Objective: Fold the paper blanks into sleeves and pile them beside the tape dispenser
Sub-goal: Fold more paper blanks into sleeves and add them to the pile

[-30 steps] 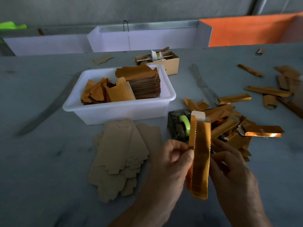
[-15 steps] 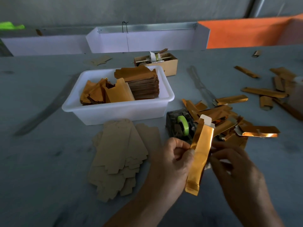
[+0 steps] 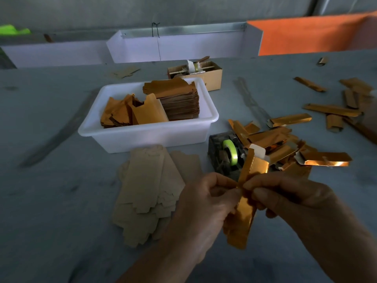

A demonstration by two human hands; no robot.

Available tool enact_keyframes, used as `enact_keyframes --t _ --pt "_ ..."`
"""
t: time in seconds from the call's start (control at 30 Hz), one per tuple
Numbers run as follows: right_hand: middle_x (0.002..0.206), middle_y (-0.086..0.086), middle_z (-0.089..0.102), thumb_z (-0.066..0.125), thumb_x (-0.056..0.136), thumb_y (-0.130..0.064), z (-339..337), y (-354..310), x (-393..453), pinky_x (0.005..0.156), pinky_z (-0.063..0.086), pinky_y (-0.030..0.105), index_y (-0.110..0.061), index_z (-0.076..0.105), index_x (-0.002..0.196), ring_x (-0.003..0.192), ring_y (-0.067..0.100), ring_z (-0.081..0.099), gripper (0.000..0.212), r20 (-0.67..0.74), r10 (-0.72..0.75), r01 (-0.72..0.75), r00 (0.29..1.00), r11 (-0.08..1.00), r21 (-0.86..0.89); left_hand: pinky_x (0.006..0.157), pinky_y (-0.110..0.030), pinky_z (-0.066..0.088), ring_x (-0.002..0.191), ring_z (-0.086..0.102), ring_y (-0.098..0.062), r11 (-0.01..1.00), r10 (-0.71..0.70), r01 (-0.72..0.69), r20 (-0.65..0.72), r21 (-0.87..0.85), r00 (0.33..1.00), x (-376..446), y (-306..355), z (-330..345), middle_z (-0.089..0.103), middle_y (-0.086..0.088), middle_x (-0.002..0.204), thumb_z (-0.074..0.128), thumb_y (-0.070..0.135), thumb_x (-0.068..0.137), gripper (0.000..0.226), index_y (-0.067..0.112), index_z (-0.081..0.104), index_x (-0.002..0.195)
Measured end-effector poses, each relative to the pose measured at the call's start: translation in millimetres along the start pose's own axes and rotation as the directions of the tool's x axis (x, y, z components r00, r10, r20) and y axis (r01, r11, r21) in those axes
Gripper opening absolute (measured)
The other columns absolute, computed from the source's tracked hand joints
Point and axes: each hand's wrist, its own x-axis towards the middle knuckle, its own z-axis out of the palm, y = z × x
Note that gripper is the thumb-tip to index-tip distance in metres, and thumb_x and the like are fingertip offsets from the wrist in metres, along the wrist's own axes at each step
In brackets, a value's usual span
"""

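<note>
gold sleeve (image 3: 243, 209) pinched between left hand (image 3: 206, 207), right hand (image 3: 289, 199)

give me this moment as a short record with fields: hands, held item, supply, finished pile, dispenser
hands: left hand and right hand both pinch the gold sleeve
held item: gold sleeve, folded, above the table
supply: flat blanks on table; more in white bin
finished pile: gold sleeves right of dispenser
dispenser: tape dispenser, green roll

Sleeve (image 3: 243, 213) middle hidden under fingertips of left hand (image 3: 206, 209) and right hand (image 3: 289, 199). Tape dispenser (image 3: 224, 156) front corner covered by sleeve. Both forearms cut off at bottom edge. Contents of cardboard box (image 3: 208, 75) too small to tell.
</note>
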Motion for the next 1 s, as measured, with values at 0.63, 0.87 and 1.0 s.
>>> enact_keyframes --t 0.63,0.87,1.0 --pt "0.071 -0.022 0.068 0.072 0.074 -0.016 12.3 0.0 3.1 0.05 0.047 0.01 -0.028 0.05 0.085 0.062 -0.004 0.064 0.027 -0.132 0.09 -0.119 0.987 0.965 -0.235 0.07 -0.028 0.06 0.077 0.073 -0.02 0.973 -0.096 0.112 0.086 -0.203 0.992 -8.1 3.0 -1.9 0.075 -0.007 0.081 0.066 0.021 0.087 0.015 0.008 0.074 0.086" --pt "0.066 -0.008 0.065 0.074 0.073 -0.023 17.4 -6.9 -1.1 0.053 0.049 0.011 -0.032 0.046 0.082 0.07 -0.006 0.061 0.03 -0.166 0.021 -0.096 0.986 0.882 -0.461 0.058 -0.02 0.055 0.066 0.072 -0.016 0.989 -0.021 0.012 -0.053 -0.15 0.998 -10.5 -4.9 4.9 0.074 -0.003 0.071 0.062 0.014 0.09 0.016 0.015 0.074 0.078" --pt "0.071 -0.008 0.059 0.067 0.078 -0.035 22.7 -16.9 -2.1 0.062 0.055 0.027 -0.032 0.039 0.089 0.066 0.006 0.06 0.03 -0.183 0.04 -0.143 0.982 0.789 -0.597 0.055 -0.032 0.057 0.059 0.068 -0.015 0.989 0.145 -0.146 -0.18 0.008 0.973 -14.7 -12.5 12.9 0.072 -0.002 0.065 0.065 0.009 0.088 0.022 0.026 0.072 0.075"
